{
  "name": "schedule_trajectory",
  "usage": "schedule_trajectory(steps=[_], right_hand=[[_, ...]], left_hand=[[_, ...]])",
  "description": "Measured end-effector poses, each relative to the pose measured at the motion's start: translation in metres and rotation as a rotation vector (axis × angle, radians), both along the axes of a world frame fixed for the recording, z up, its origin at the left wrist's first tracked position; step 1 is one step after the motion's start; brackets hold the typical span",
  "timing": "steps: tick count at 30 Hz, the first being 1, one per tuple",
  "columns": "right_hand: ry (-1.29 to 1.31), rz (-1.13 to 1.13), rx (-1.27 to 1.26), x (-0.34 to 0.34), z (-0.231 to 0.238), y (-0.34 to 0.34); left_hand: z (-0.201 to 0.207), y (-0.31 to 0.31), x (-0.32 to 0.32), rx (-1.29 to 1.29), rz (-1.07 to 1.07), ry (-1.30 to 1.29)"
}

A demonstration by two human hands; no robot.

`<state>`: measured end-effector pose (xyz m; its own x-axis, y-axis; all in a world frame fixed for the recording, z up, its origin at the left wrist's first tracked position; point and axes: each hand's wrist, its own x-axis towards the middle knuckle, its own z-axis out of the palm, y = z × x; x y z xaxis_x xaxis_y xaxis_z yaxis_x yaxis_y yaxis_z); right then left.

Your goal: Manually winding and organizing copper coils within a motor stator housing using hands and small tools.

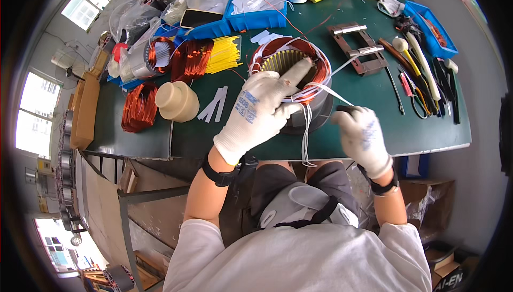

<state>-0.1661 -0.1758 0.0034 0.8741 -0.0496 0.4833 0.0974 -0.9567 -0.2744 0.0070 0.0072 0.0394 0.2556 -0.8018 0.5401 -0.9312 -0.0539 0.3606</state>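
as fingers touch windings, table edge (near)

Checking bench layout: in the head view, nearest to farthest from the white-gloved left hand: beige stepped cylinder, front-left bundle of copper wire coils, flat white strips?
1. Flat white strips, left of the left hand.
2. Beige stepped cylinder, left of the strips.
3. Bundle of copper wire coils, left of the cylinder.

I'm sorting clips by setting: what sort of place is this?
Probably a motor-winding workshop: a copper-wound stator stands at a green workbench, with loose copper coils and hand tools laid out around it.
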Motion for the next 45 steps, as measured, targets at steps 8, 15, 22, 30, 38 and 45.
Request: schedule_trajectory(steps=[8,15,22,30,38,45], right_hand=[[-0.03,0.232,1.46,-0.01,-0.024,0.017],[-0.324,0.276,1.549,-0.118,-0.026,-0.009],[1.179,-0.568,0.325,-0.295,-0.247,-0.044],[0.116,-0.372,1.01,-0.107,-0.119,0.018],[-0.292,0.298,0.568,0.008,0.025,0.056],[-0.028,0.675,2.126,0.033,0.014,0.037]], left_hand=[[-0.011,0.001,0.004,-0.14,-0.037,-0.015],[-0.01,0.001,0.008,-0.108,-0.1,-0.072],[-0.008,0.003,0.008,-0.071,-0.074,-0.096],[-0.014,0.004,0.006,-0.061,-0.057,-0.148],[-0.022,0.002,0.005,-0.11,-0.004,-0.184],[-0.027,-0.004,0.009,-0.236,-0.077,-0.286]])
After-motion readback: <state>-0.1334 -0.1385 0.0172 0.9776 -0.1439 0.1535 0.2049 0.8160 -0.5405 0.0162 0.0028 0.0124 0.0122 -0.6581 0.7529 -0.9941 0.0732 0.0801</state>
